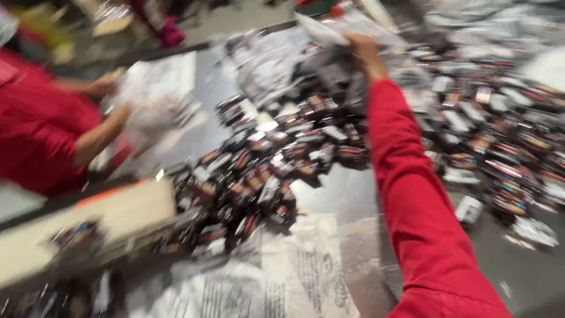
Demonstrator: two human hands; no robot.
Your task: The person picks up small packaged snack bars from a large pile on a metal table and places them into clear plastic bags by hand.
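Note:
The view is heavily blurred. My right hand (363, 54), at the end of a red sleeve, reaches far across the table and is closed on a clear plastic bag (344, 28) held above the pile. Below and around it lies a large heap of small dark packaged items (276, 159) spread over the metal table (344, 194). My left hand is out of view.
A co-worker in a red shirt (35, 129) stands at the left, handling a clear plastic bag (150, 118). A flat cardboard box (112, 215) lies at the near left. Printed clear bags (294, 277) lie at the near edge. More small packages (500, 141) cover the right side.

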